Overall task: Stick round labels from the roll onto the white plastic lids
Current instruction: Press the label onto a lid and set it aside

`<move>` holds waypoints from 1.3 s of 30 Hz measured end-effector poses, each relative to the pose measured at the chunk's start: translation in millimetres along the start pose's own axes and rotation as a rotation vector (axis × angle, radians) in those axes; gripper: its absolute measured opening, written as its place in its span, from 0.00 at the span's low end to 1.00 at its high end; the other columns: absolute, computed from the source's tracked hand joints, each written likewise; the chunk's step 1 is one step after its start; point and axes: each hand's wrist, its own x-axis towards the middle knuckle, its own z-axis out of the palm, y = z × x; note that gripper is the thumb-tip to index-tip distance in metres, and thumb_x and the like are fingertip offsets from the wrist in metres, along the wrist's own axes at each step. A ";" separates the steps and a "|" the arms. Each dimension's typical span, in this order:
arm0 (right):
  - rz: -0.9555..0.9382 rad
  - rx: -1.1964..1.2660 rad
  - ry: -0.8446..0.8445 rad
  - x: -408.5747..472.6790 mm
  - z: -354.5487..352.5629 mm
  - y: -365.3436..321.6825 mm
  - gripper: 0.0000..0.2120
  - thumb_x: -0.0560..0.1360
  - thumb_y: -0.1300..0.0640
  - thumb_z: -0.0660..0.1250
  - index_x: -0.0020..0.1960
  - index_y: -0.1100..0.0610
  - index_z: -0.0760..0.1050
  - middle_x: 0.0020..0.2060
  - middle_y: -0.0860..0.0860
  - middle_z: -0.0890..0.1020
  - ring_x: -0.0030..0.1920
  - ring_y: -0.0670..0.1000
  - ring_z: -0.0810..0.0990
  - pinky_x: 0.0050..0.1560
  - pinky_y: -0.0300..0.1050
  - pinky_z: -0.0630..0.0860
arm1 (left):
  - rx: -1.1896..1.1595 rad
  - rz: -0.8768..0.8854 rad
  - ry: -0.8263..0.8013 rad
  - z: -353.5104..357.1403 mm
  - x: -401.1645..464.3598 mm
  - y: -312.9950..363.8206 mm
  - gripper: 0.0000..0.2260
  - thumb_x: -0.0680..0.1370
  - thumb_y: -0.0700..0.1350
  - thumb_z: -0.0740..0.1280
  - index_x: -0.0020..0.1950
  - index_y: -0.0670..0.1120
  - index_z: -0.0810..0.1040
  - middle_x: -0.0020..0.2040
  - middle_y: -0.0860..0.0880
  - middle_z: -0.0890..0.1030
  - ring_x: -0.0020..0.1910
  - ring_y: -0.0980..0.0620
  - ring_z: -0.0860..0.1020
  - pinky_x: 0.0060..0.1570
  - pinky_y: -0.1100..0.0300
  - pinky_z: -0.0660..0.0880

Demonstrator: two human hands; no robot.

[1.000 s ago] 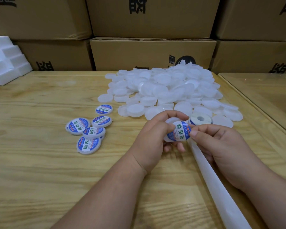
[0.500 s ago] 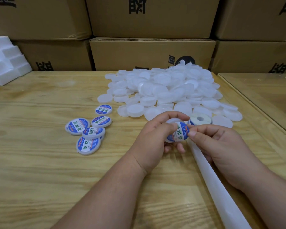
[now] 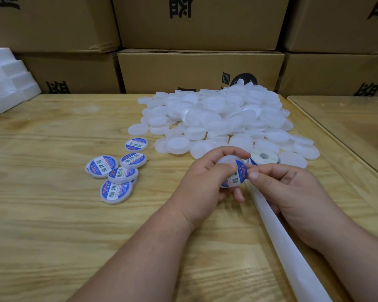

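Lid point(image 3: 226, 162) tilted further in left hand point(image 3: 202, 184), label point(image 3: 238, 174) seemingly flatter.

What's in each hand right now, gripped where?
Left hand grips a white lid by its rim. Right hand pinches the round label's right edge on it.

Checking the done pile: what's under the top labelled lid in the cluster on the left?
The top labelled lid overlaps two other labelled lids, one nearer and one left. Their covered edges are hidden, as is anything beneath.

White lids point(image 3: 216, 118), blue-and-white labels point(image 3: 236, 174), pale woodgrain table point(image 3: 52, 214), brown boxes point(image 3: 201, 68) printed black.
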 end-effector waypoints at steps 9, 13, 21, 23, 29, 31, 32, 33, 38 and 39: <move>-0.093 0.000 -0.046 0.6 -0.4 0.6 0.08 0.73 0.58 0.70 0.48 0.56 0.87 0.27 0.47 0.77 0.23 0.44 0.65 0.24 0.33 0.63 | -0.026 0.042 0.065 -1.5 4.4 -6.7 0.22 0.68 0.36 0.57 0.53 0.54 0.83 0.48 0.46 0.87 0.30 0.48 0.79 0.27 0.68 0.72; -0.129 -0.059 -0.084 0.1 -4.0 0.4 0.16 0.68 0.47 0.69 0.53 0.49 0.87 0.23 0.50 0.68 0.24 0.47 0.64 0.25 0.33 0.64 | 0.054 0.056 0.112 -1.5 4.5 -9.0 0.23 0.69 0.36 0.58 0.57 0.56 0.81 0.47 0.50 0.87 0.31 0.50 0.79 0.29 0.68 0.71; -0.073 0.042 -0.046 2.1 -6.7 5.2 0.16 0.70 0.53 0.75 0.57 0.54 0.83 0.24 0.51 0.69 0.26 0.49 0.65 0.25 0.37 0.65 | 0.115 0.091 0.259 -10.6 3.7 -6.2 0.09 0.80 0.52 0.65 0.54 0.64 0.83 0.53 0.55 0.87 0.33 0.55 0.77 0.32 0.65 0.70; -0.081 0.036 -0.034 2.5 -6.7 6.8 0.09 0.75 0.56 0.71 0.55 0.55 0.83 0.25 0.51 0.69 0.26 0.48 0.65 0.25 0.37 0.65 | 0.058 0.082 0.280 -10.6 2.6 -3.8 0.11 0.82 0.61 0.61 0.54 0.63 0.83 0.50 0.51 0.88 0.30 0.55 0.75 0.29 0.67 0.70; -0.091 -0.006 -0.029 3.5 -7.6 7.2 0.07 0.79 0.61 0.67 0.49 0.53 0.85 0.25 0.50 0.70 0.25 0.47 0.66 0.25 0.36 0.65 | -0.060 0.079 0.399 -8.7 4.2 0.2 0.22 0.82 0.66 0.52 0.54 0.59 0.83 0.30 0.49 0.78 0.21 0.55 0.67 0.21 0.65 0.64; -0.092 -0.011 -0.029 4.1 -7.7 7.3 0.08 0.79 0.60 0.68 0.49 0.52 0.85 0.25 0.50 0.70 0.26 0.47 0.66 0.25 0.36 0.65 | -0.096 0.059 0.451 -9.9 6.9 -1.0 0.19 0.83 0.63 0.55 0.54 0.56 0.83 0.30 0.50 0.76 0.22 0.55 0.67 0.22 0.65 0.63; -0.092 -0.011 -0.029 4.3 -8.0 7.6 0.08 0.79 0.60 0.68 0.49 0.52 0.85 0.25 0.50 0.69 0.26 0.47 0.65 0.25 0.36 0.65 | -0.111 0.059 0.477 -10.8 8.3 -1.7 0.16 0.84 0.60 0.57 0.53 0.54 0.82 0.31 0.51 0.77 0.23 0.55 0.66 0.23 0.64 0.63; -0.091 -0.010 -0.029 4.4 -8.2 7.8 0.08 0.79 0.60 0.67 0.48 0.52 0.85 0.25 0.50 0.69 0.26 0.47 0.65 0.25 0.36 0.65 | -0.142 0.059 0.506 -11.8 9.9 -2.1 0.13 0.84 0.57 0.59 0.52 0.52 0.80 0.33 0.51 0.79 0.24 0.55 0.65 0.24 0.63 0.63; -0.101 -0.024 -0.020 4.3 -8.7 8.6 0.09 0.79 0.60 0.67 0.49 0.51 0.85 0.24 0.50 0.70 0.25 0.47 0.66 0.25 0.36 0.65 | -0.557 -0.016 0.577 -22.9 17.2 0.9 0.03 0.83 0.45 0.67 0.55 0.49 0.80 0.39 0.53 0.82 0.26 0.57 0.68 0.25 0.65 0.66; -0.101 -0.028 -0.016 4.6 -8.7 8.7 0.09 0.79 0.60 0.67 0.48 0.51 0.85 0.24 0.50 0.70 0.25 0.47 0.66 0.25 0.36 0.66 | -0.636 -0.028 0.585 -26.5 18.3 1.5 0.06 0.82 0.44 0.67 0.58 0.49 0.79 0.40 0.53 0.83 0.26 0.58 0.69 0.25 0.65 0.67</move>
